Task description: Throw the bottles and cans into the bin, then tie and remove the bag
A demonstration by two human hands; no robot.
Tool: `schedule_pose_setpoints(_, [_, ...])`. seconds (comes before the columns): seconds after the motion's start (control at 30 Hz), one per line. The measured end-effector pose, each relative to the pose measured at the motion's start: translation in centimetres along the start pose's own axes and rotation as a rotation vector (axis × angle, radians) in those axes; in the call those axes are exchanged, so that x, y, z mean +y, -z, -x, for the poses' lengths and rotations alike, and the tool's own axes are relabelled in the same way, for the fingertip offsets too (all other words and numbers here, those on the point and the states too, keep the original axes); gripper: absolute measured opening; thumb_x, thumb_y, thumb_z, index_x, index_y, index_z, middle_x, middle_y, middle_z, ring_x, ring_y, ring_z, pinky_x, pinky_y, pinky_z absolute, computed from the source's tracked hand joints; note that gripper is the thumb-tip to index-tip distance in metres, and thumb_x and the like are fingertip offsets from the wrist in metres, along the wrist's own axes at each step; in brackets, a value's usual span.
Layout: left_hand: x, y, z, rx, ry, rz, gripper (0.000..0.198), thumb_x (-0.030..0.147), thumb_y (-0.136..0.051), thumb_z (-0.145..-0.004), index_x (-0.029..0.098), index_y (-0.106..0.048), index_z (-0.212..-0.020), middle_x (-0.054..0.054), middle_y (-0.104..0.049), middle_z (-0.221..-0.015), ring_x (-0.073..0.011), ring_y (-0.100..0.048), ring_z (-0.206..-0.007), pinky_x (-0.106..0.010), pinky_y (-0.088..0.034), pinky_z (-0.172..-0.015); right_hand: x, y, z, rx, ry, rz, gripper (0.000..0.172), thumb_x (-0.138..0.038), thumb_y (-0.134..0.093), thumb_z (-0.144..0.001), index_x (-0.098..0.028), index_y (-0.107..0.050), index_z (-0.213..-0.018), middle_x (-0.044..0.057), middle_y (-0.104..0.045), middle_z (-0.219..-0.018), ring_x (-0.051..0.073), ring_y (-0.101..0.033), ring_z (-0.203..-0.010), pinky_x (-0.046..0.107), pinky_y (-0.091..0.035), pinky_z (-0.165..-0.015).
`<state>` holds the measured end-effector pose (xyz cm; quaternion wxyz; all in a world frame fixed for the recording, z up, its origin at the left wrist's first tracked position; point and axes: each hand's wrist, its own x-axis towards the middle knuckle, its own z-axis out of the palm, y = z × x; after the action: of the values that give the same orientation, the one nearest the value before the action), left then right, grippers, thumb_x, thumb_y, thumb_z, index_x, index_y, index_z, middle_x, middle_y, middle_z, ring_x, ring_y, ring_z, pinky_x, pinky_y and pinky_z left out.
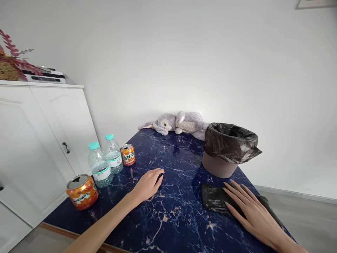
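My left hand (147,185) rests on the blue marble-patterned table (168,225), fingers curled under and thumb beside them. What is inside its curl, if anything, is hidden. My right hand (250,214) lies flat with fingers stretched out over a folded black plastic bag (214,198). Behind that hand stands a brownish bin (219,165), its rim covered by a black bin liner (231,146). To the left of my left hand are two clear water bottles with turquoise caps, a nearer bottle (100,168) and a farther bottle (113,156). Two orange drink cans, a near can (83,193) and a far can (128,155), stand by them.
A grey plush rabbit (181,122) lies on its side at the table's far end, against the white wall (171,59). On the left is a white cabinet (44,133) with a basket (7,71) and reddish leaves on top. The table's right edge runs close beside the bin.
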<state>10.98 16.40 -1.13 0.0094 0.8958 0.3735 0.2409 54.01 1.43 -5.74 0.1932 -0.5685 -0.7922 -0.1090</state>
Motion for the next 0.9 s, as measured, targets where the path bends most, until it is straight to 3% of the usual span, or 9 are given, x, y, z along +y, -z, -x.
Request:
schedule_pose_setpoints(0.1, [-0.3, -0.2, -0.2, -0.009, -0.005, 0.007, 0.039, 0.038, -0.037, -0.113, 0.024, -0.06, -0.14, -0.01, -0.069, -0.144, -0.0283, -0.066, -0.133, -0.049, -0.055, -0.112, -4.5, 0.4, -2.0, 0.176, -0.003, -0.103, 0.05, -0.042, -0.055, -0.106, -0.029, -0.053, -0.154, 0.004, -0.056, -0.159, 0.03, -0.039, -0.156, 0.057, -0.03, -0.131])
schedule_pose_setpoints(0.23, [-1.2, -0.5, -1.1, -0.054, -0.02, 0.018, 0.039, 0.04, -0.042, -0.111, 0.025, -0.058, -0.144, -0.009, -0.063, -0.153, -0.0283, -0.058, -0.144, -0.049, -0.051, -0.118, -10.7, 0.0, -7.0, 0.085, -0.043, -0.441, 0.036, -0.039, -0.047, -0.109, -0.031, -0.062, -0.14, 0.004, -0.06, -0.155, 0.027, -0.048, -0.151, 0.048, -0.044, -0.124])
schedule_pose_setpoints(0.33, [-2.1, -0.9, -2.1, -0.078, -0.007, 0.02, 0.042, 0.042, -0.043, -0.111, 0.023, -0.056, -0.146, -0.01, -0.059, -0.158, -0.0281, -0.053, -0.148, -0.05, -0.048, -0.121, -13.3, -1.5, -11.3, 0.008, -0.095, -0.653, 0.035, -0.041, -0.045, -0.109, -0.029, -0.065, -0.135, 0.006, -0.06, -0.155, 0.026, -0.056, -0.144, 0.045, -0.048, -0.12])
schedule_pose_setpoints(0.5, [-3.1, -1.7, -2.9, -0.082, 0.028, 0.02, 0.045, 0.042, -0.041, -0.112, 0.023, -0.054, -0.15, -0.011, -0.054, -0.162, -0.028, -0.051, -0.149, -0.051, -0.045, -0.123, -14.3, -4.3, -15.2, 0.001, -0.204, -0.823, 0.036, -0.038, -0.046, -0.105, -0.022, -0.067, -0.13, 0.01, -0.066, -0.148, 0.027, -0.061, -0.139, 0.046, -0.049, -0.119])
schedule_pose_setpoints(0.9, [-3.1, -1.4, -3.0, -0.079, 0.042, 0.015, 0.048, 0.044, -0.041, -0.111, 0.023, -0.052, -0.153, -0.009, -0.056, -0.16, -0.0273, -0.054, -0.147, -0.048, -0.046, -0.122, -14.2, -4.3, -14.5, 0.029, -0.145, -0.808, 0.033, -0.03, -0.045, -0.104, -0.023, -0.07, -0.123, 0.009, -0.07, -0.14, 0.027, -0.066, -0.132, 0.046, -0.052, -0.114])
